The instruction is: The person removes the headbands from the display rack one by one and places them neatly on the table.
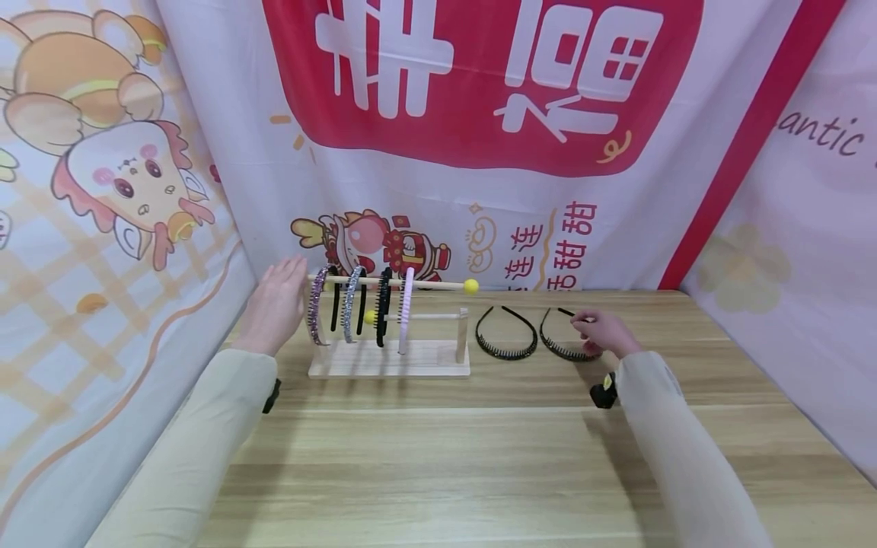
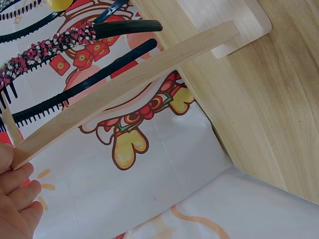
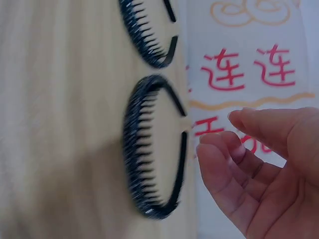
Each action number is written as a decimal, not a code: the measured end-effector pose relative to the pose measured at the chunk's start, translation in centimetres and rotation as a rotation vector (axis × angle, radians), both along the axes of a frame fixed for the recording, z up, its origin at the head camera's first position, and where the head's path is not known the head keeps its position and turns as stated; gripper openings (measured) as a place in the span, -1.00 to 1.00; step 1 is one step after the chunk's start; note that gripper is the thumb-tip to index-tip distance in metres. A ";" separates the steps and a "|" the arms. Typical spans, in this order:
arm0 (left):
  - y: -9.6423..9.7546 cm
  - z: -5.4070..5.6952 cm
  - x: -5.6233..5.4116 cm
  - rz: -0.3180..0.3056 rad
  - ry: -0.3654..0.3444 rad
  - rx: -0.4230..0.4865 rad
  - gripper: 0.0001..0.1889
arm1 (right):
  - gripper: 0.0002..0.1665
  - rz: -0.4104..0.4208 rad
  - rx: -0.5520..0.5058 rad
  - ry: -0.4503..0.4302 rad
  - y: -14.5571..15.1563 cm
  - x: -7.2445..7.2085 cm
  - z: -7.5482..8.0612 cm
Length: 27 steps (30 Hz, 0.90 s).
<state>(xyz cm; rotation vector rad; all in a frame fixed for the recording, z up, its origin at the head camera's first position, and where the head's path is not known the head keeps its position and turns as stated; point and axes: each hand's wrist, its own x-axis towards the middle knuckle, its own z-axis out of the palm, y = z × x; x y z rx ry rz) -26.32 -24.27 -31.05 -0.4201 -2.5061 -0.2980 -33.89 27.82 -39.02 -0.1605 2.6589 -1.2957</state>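
Observation:
My left hand is at the left end of a wooden headband stand. Its thumb and fingers hold the top of the stand's upright post. On the upper rod hang several toothed headbands, among them a purple glittery headband, a silver one, a black one and a pink one. Over the table, my right hand hovers at a black toothed headband, thumb and bent fingers apart with nothing between them. A second black headband lies to its left.
A lower rod with a yellow ball end runs under the upper one, near a short right post. Printed cloth hangs behind the wooden table and along both sides.

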 end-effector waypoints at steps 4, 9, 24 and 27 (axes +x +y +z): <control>0.0 0.0 0.0 0.003 -0.003 -0.002 -0.61 | -0.63 0.028 0.017 0.013 -1.2 -0.4 1.6; 0.0 0.0 0.1 0.004 0.001 -0.002 -0.61 | -0.63 0.059 0.019 0.032 -3.0 -0.8 3.8; -0.1 -0.1 -0.1 -0.002 0.015 -0.006 -0.62 | -0.67 0.128 0.118 0.117 -9.4 -0.7 9.1; -0.1 -0.1 -0.2 -0.003 0.017 -0.006 -0.62 | -0.65 0.147 0.114 0.140 -10.7 -0.5 9.9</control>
